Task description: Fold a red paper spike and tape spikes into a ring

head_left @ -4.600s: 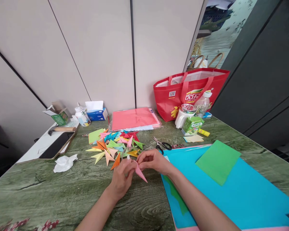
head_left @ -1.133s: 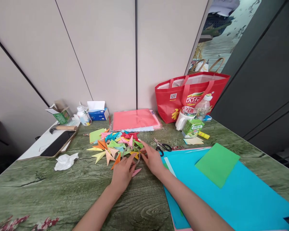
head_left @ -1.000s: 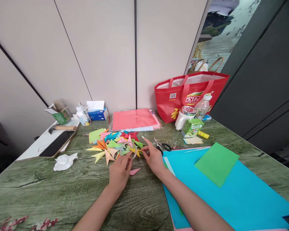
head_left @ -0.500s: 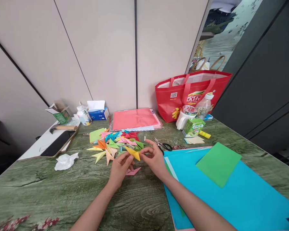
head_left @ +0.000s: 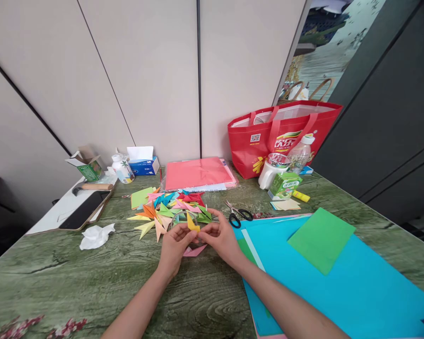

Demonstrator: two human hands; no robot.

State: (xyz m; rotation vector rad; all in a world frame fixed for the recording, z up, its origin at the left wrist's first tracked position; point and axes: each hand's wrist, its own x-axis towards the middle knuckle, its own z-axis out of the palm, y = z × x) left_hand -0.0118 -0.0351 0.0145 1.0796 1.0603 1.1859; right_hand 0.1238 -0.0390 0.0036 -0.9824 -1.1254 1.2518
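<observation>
A small folded piece of yellow paper (head_left: 192, 223) is held up between both hands over the table. My left hand (head_left: 176, 243) pinches its left side, and my right hand (head_left: 220, 237) grips its lower right with thumb and fingers. Just below the hands lies a folded pink paper (head_left: 194, 251), partly hidden by the fingers. Behind them spreads a pile of folded paper pieces (head_left: 169, 205) in many colours. A clear round rim (head_left: 178, 217), perhaps a tape roll or glass, shows behind the yellow paper.
Black-handled scissors (head_left: 238, 214) lie right of the hands, beside large blue sheets (head_left: 314, 292) bearing a green square (head_left: 321, 241). Crumpled tissue (head_left: 97, 237) and a phone (head_left: 83, 211) are at left. Behind stand a red bag (head_left: 249, 150), a white mug (head_left: 267, 175) and a plastic-wrapped paper pack (head_left: 199, 174).
The yellow paper has turned from lying sideways to pointing up. My right hand has moved left, closer to my left hand, and its raised index finger has come down, uncovering the scissors.
</observation>
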